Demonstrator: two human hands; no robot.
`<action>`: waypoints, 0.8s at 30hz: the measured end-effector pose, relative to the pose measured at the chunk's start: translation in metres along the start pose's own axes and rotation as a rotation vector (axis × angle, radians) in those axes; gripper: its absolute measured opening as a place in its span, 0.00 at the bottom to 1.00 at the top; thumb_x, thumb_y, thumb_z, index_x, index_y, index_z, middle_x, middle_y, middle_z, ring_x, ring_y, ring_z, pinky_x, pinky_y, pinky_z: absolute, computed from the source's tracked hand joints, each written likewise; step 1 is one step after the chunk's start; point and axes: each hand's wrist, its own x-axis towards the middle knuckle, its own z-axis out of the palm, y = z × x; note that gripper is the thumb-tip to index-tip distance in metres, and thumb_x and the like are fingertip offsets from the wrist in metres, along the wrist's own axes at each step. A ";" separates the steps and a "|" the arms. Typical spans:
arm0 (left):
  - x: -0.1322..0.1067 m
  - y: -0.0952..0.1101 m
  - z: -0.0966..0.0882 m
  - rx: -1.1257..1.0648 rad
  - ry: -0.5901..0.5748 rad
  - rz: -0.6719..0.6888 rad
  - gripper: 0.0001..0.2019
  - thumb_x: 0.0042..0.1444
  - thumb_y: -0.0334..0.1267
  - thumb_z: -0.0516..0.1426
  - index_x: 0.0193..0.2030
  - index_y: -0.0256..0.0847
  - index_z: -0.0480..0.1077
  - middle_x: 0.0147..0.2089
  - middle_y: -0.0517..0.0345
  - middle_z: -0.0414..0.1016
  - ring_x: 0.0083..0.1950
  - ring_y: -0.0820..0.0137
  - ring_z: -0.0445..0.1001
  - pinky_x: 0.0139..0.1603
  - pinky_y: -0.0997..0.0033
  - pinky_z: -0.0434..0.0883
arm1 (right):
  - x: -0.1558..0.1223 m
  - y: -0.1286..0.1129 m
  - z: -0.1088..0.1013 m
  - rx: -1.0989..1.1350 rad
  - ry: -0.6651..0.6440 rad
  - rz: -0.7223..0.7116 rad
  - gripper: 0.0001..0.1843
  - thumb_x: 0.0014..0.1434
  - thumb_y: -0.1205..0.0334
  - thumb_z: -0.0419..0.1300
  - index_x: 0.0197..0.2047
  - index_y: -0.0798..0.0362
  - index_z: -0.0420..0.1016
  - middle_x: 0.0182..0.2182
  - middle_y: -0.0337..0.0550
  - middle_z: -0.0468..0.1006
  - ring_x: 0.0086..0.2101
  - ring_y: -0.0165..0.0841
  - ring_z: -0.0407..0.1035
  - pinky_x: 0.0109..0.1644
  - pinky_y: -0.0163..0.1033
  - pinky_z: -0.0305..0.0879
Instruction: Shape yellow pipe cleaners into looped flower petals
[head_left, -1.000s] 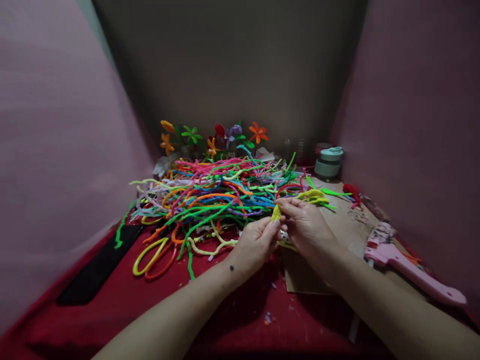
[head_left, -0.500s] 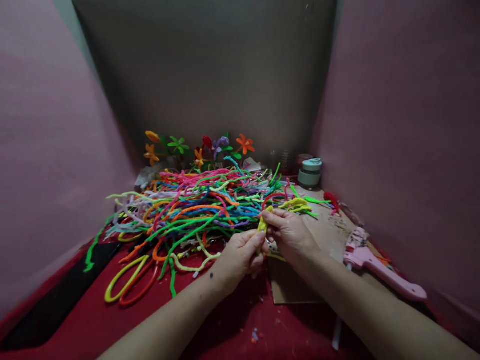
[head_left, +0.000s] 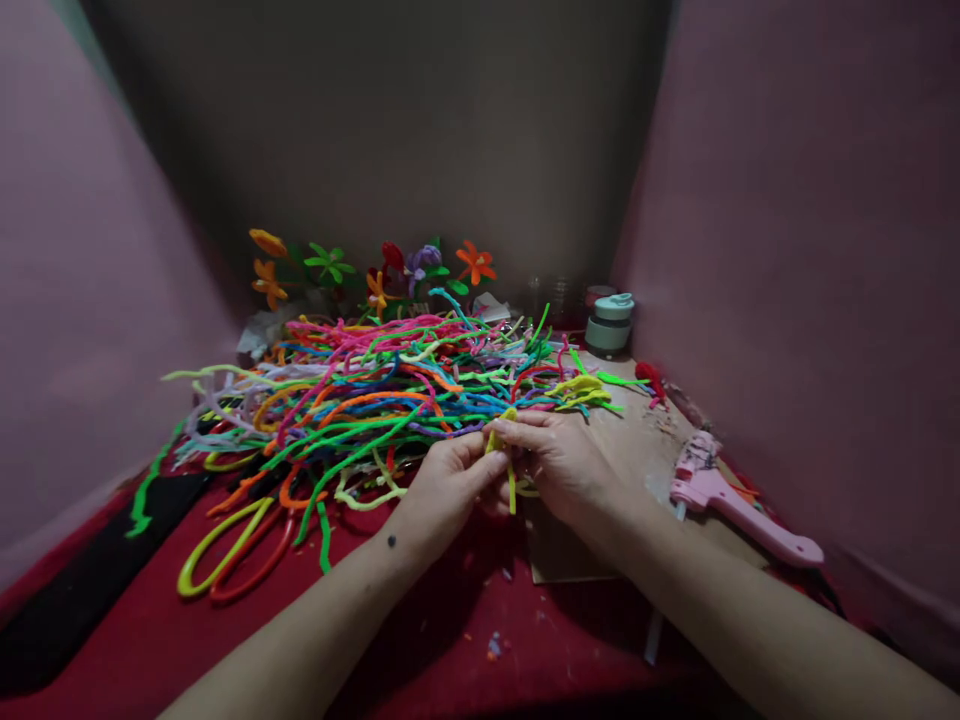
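Observation:
My left hand (head_left: 448,485) and my right hand (head_left: 559,462) meet over the red cloth, both pinched on a yellow pipe cleaner (head_left: 511,478). Its folded top shows between the fingertips and one end hangs down below them. Just beyond my hands lies a big heap of coloured pipe cleaners (head_left: 375,395), with a bunch of bent yellow ones (head_left: 581,390) at its right end.
Finished pipe-cleaner flowers (head_left: 375,270) stand at the back against the wall. A teal lidded jar (head_left: 609,326) sits at the back right. A pink glue gun (head_left: 731,500) lies on a cardboard sheet (head_left: 637,450) to the right. A black strip (head_left: 90,585) lies at the left. Pink walls close both sides.
The view has shifted, so everything sits further left in the picture. My hands stay together on the yellow pipe cleaner, and one end now hangs down below my fingers.

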 end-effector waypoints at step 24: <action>0.001 0.006 -0.039 -0.008 -0.218 -0.092 0.13 0.54 0.45 0.54 0.36 0.35 0.69 0.21 0.64 0.63 0.20 0.79 0.58 0.20 0.79 0.56 | 0.004 -0.014 -0.007 0.150 0.002 0.151 0.07 0.43 0.68 0.65 0.28 0.60 0.74 0.21 0.36 0.70 0.18 0.21 0.61 0.20 0.27 0.56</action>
